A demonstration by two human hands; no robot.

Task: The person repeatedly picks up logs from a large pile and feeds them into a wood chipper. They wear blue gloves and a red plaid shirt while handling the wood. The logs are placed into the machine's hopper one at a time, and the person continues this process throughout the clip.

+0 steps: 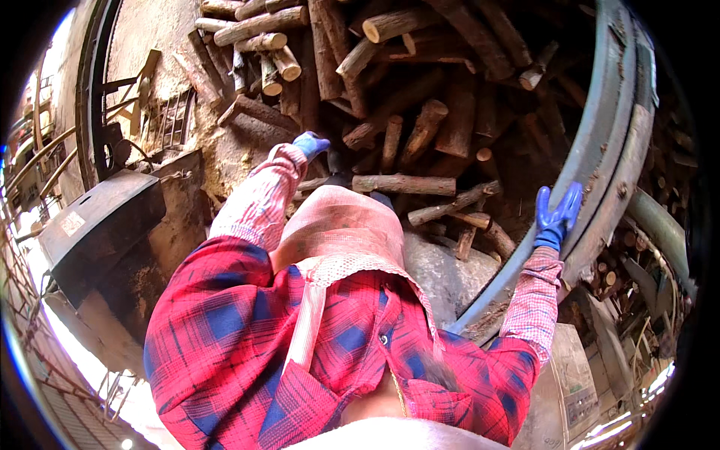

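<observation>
— Where are the hands right now?

— The left hand (310, 143), in a blue glove, reaches deep into the pile of cut logs (390, 90) stacked inside the big round chamber. Its fingers curl down among the wood, but the sleeve and the head cloth (341, 229) cover too much: I cannot tell whether it grips a log or only touches one. The nearest piece is the long log (403, 183) lying crosswise just beyond and to the right of that hand.

— And the other?

— The right hand (556, 217), also gloved in blue, lies flat against the curved steel rim (600, 161) of the opening, fingers spread and pointing up, not closed around anything. My guess is it braces the body while the other arm stretches in.

— Why do the logs lie like that?

— Most are packed end-on, farther in than the left hand, cut faces toward us; the few close to it lie loose and crossed.

— Any labels or signs?

— A small pale square label (73, 222) sits on the dark metal box (101, 225), well to the left of the left hand. Below the right hand, by the elbow, a brownish printed sack (576, 382) leans, its print too small to make out.
</observation>
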